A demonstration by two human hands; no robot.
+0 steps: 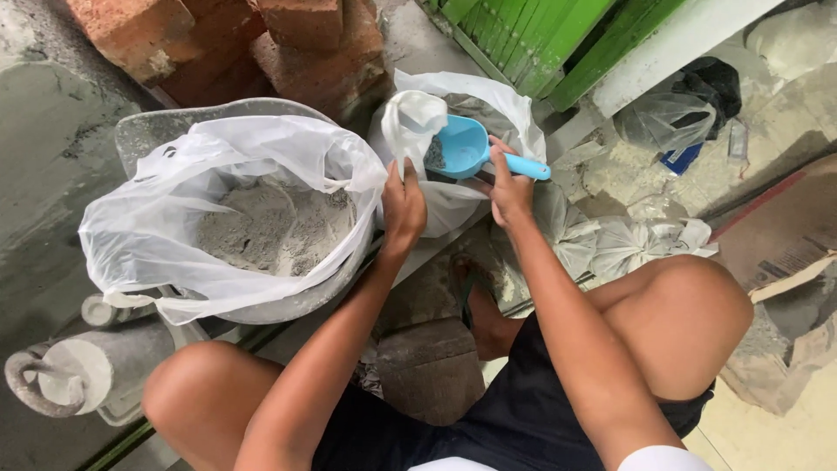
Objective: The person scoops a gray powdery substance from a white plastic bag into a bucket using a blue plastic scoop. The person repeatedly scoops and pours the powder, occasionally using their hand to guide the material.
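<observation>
Squatting low, the person is seen from above, with both knees spread and dark shorts [523,410] at the bottom of the view; a worn stone [429,366] lies on the floor between the legs, and a foot in a sandal [478,301] is planted just beyond it. Both arms are stretched forward. The left hand [403,205] is closed on the edge of a white bag [453,131], pinching the plastic so that the mouth is kept open. The right hand [510,187] is wrapped shut around the handle of a blue scoop [462,148], whose bowl is tipped into the bag's mouth with a little grey powder inside it. Just to the left, touching the small bag, a grey bucket [148,131] is lined with a larger white bag [157,209] and partly filled with grey powder [270,231]. Below the bucket, at the left edge, a dusty cylinder [78,371] lies on its side. To the right of the hands, crumpled bags [628,244] are heaped on the floor. Farther off, red bricks [218,44] are stacked at the top, green slats [558,35] stand beside them, and a clear bag [667,118] lies at the upper right.
</observation>
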